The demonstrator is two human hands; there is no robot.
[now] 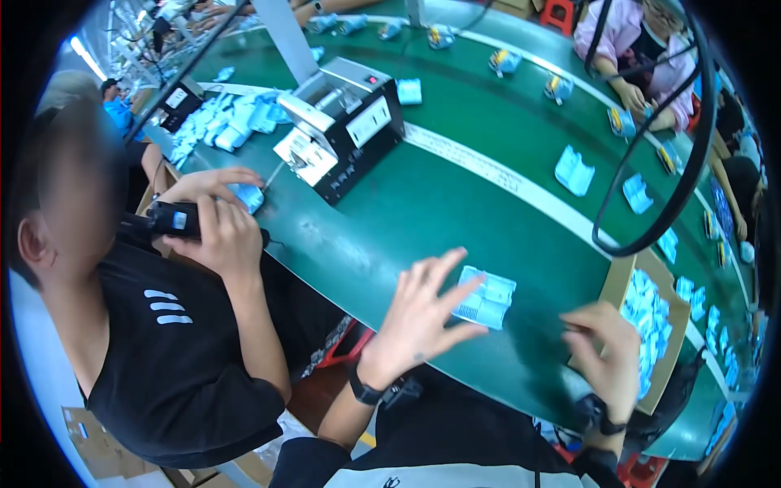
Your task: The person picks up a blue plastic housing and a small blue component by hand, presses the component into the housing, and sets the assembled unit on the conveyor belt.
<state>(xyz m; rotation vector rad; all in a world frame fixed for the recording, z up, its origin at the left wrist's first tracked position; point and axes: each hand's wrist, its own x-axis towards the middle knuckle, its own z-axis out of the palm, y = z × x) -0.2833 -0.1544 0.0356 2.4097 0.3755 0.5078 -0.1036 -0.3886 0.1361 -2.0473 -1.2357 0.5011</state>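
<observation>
Left grip (pixel 411 324) spread wide, partly over light-blue shell (pixel 498 302); right grip (pixel 608 348) half-curled, right of shell.

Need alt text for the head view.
A person's left hand, fingers spread, partly covers a blue shell on a green bench, contact unclear; the right hand, half curled, hovers by a box of blue parts. At left, a co-worker holds a black tool near a machine.

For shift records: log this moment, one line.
left hand: spread at blue shell, contact unclear | right hand: blurred, near carton | co-worker: holding black tool
</observation>
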